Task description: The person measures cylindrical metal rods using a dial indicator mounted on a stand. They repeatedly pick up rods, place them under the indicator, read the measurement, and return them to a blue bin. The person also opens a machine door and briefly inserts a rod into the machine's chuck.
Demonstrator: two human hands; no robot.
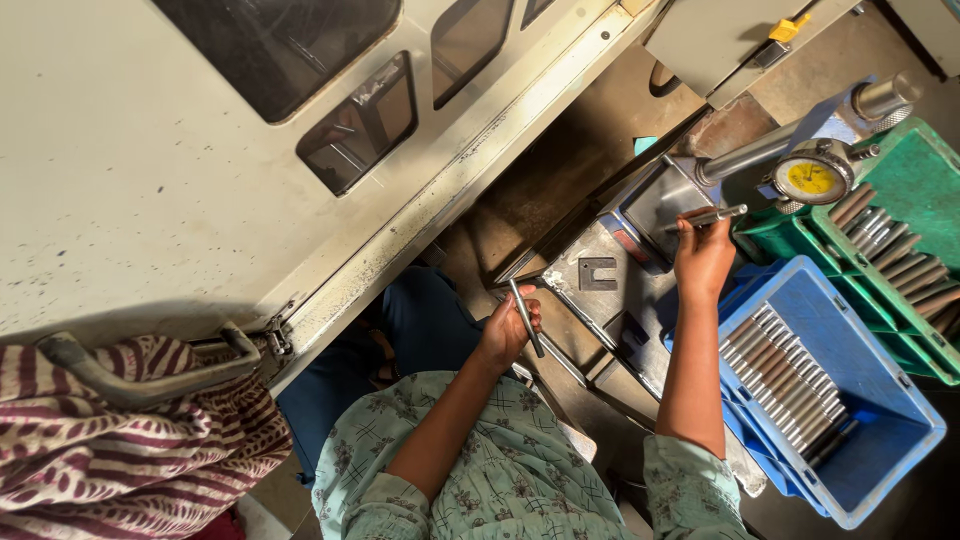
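Observation:
My left hand (506, 328) grips a slim metal rod (525, 316) that points up and away from me, over the near edge of the metal gauge stand (600, 300). My right hand (702, 258) holds a second metal rod (712, 216) level, its tip reaching toward the yellow-faced dial gauge (812, 178). A grey U-shaped block (597, 273) lies on the stand between my hands.
A blue crate (880, 440) with a row of several rods sits at the right. Behind it a green crate (915, 190) holds more rods. A large beige machine door (200, 170) with a handle (150, 375) fills the left; striped cloth (120, 450) hangs below it.

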